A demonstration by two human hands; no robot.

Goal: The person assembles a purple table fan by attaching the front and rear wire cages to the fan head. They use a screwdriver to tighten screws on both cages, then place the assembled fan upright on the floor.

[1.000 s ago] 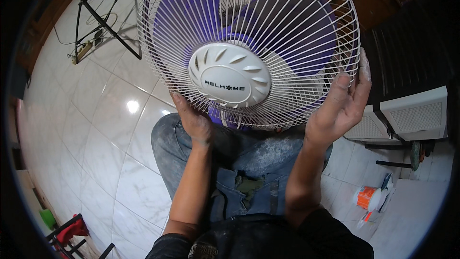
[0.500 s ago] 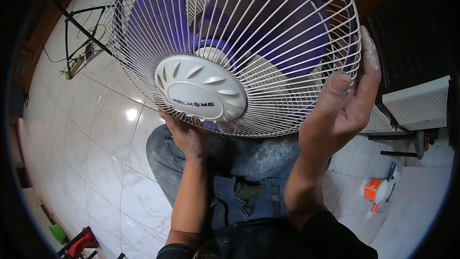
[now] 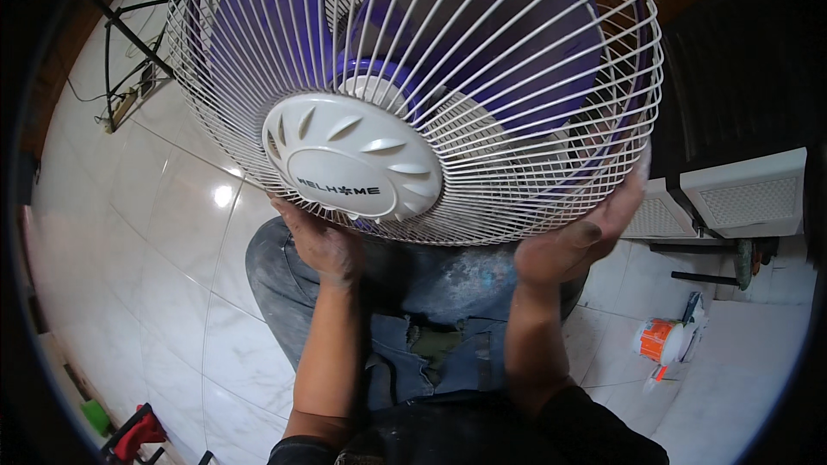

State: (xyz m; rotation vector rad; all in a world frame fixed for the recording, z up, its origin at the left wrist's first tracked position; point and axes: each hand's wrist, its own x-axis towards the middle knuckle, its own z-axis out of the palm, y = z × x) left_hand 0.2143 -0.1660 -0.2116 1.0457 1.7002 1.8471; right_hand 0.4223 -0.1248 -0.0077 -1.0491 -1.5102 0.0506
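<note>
A fan head with a cream wire guard (image 3: 508, 168) fills the upper middle, tilted above my lap. Its round white cap (image 3: 351, 158) faces me, and purple blades (image 3: 274, 30) show through the wires. My left hand (image 3: 326, 245) supports the guard's lower edge left of centre, with its fingers partly hidden beneath. At the lower right rim, my right hand (image 3: 579, 245) cups the guard from below, its thumb bent in front and slightly blurred. Whatever holds up the back of the fan is out of sight.
A black metal frame (image 3: 109, 69) stands at the far left near a power strip (image 3: 129, 103). To the right are white ridged panels (image 3: 745, 194) and an orange-and-white tub (image 3: 662, 341). A red cloth (image 3: 139, 435) and a green object (image 3: 95, 418) lie at lower left.
My right hand has slid down the guard from its right side to the lower right rim. The fan head appears slightly larger, and my left hand has shifted a little left with it.
</note>
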